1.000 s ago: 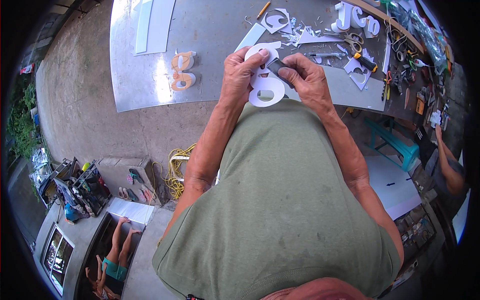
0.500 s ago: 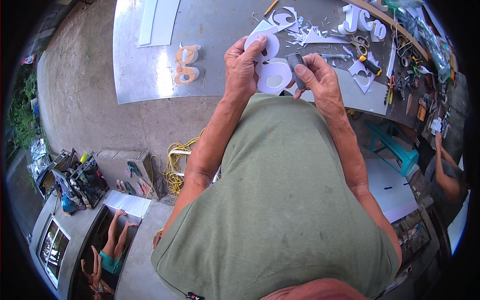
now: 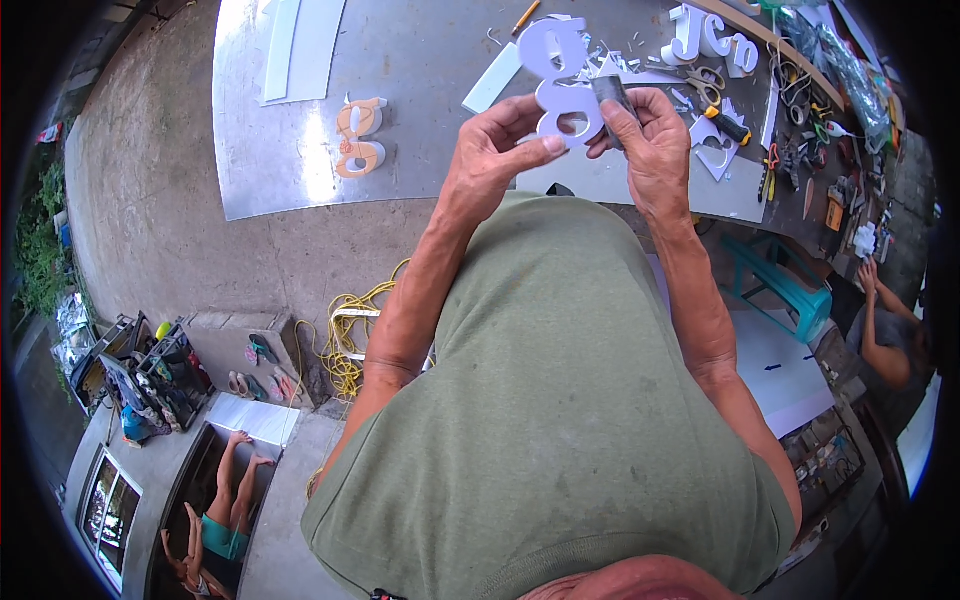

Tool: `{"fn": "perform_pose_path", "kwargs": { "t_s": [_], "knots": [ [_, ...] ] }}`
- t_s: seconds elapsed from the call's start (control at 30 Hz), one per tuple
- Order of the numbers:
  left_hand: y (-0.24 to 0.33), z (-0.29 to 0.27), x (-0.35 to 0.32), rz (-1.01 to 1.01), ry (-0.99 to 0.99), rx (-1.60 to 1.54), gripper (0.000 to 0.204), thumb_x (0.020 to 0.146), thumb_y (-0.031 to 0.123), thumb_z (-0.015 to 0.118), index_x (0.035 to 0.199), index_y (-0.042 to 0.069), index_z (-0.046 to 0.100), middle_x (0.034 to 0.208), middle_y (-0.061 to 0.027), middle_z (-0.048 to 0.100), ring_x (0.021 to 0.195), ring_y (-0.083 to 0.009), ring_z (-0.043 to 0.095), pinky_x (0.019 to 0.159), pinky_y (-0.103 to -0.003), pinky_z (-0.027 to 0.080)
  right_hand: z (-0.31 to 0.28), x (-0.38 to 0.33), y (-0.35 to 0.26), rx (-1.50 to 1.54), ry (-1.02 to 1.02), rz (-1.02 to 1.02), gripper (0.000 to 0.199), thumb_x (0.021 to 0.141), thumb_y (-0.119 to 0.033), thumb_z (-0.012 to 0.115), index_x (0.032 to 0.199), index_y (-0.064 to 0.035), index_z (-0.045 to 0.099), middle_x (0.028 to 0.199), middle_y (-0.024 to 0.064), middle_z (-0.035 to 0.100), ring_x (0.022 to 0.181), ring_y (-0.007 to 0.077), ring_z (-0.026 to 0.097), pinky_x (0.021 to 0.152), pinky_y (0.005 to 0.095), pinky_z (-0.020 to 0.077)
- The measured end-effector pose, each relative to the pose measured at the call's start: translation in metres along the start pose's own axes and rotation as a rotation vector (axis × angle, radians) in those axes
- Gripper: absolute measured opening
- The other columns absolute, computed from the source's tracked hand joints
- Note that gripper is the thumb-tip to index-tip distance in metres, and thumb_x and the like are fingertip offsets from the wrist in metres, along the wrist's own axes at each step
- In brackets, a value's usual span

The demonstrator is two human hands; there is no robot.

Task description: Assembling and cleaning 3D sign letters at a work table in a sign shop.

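Now, over on the left, a tan-faced letter [image 3: 358, 142] lay on the shiny counter [image 3: 430, 120], well apart from both hands. Next came the left hand [image 3: 480, 165], and its grip had changed. A moment before, its thumb was on the top loop of the white letter [image 3: 556, 90]; now it held the bottom loop, with the thumb tip at the low edge. The white letter had also moved up, farther from the green shirt [image 3: 570, 350], and was in the air between the two hands. That seemed to put the bottom loop close to the dark block [image 3: 611, 95], but I couldn't tell if they touched. The right hand [image 3: 660, 150] still had a snug grip on the dark block, thumb in front.
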State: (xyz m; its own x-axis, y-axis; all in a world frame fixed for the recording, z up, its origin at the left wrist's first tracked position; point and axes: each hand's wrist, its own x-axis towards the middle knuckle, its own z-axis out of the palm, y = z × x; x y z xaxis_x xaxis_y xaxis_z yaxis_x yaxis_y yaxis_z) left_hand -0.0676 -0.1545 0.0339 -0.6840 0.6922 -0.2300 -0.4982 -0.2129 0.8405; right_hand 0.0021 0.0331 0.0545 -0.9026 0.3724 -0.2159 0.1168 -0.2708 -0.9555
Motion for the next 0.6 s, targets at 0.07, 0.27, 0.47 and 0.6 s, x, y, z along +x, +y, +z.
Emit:
{"fn": "perform_pose_path", "kwargs": {
  "t_s": [0.07, 0.27, 0.47, 0.6],
  "knots": [
    [-0.006, 0.003, 0.003, 0.127, -0.01, -0.004, 0.064, 0.088, 0.021, 0.075, 0.14, -0.006, 0.048, 0.135, -0.0211, 0.057, 0.129, -0.0284, 0.053, 0.106, -0.045, 0.047, 0.004, -0.001, 0.001, 0.132, 0.036, 0.065, 0.019, 0.093, -0.009, 0.069, 0.104, -0.0003, 0.056, 0.09, 0.0133, 0.069, 0.072, 0.0216, 0.07, 0.06, 0.0317, 0.0604],
    [-0.008, 0.012, 0.02, 0.083, -0.06, -0.503, 0.077, 0.1, 0.064, 0.035, 0.146, 0.002, 0.042, 0.14, -0.0128, 0.054, 0.129, -0.0267, 0.05, 0.1, -0.043, 0.048, 0.021, -0.009, 0.006, 0.306, 0.072, 0.187, 0.017, 0.093, -0.007, 0.068, 0.101, -0.0025, 0.055, 0.091, 0.0143, 0.069, 0.076, 0.0252, 0.072, 0.065, 0.0364, 0.0633],
    [0.008, 0.029, 0.031, -0.118, 0.051, -0.653, 0.066, 0.104, 0.059, 0.029, 0.13, 0.003, 0.052, 0.114, -0.0178, 0.067, 0.098, -0.0229, 0.066, 0.081, -0.037, 0.053, 0.033, -0.011, 0.005, -0.098, 0.065, 0.052, 0.016, 0.095, -0.009, 0.065, 0.099, 0.0041, 0.056, 0.087, 0.0143, 0.068, 0.067, 0.0172, 0.069, 0.061, 0.0316, 0.0631],
    [-0.002, 0.014, 0.038, -0.095, 0.12, -0.634, 0.059, 0.104, 0.053, 0.031, 0.124, 0.002, 0.053, 0.105, -0.0201, 0.068, 0.099, -0.0268, 0.065, 0.085, -0.04, 0.051, 0.033, -0.019, -0.009, -0.49, 0.042, 0.023, 0.015, 0.095, -0.011, 0.066, 0.101, 0.001, 0.059, 0.081, 0.0087, 0.068, 0.064, 0.013, 0.068, 0.057, 0.0286, 0.0581]
  ]
}}
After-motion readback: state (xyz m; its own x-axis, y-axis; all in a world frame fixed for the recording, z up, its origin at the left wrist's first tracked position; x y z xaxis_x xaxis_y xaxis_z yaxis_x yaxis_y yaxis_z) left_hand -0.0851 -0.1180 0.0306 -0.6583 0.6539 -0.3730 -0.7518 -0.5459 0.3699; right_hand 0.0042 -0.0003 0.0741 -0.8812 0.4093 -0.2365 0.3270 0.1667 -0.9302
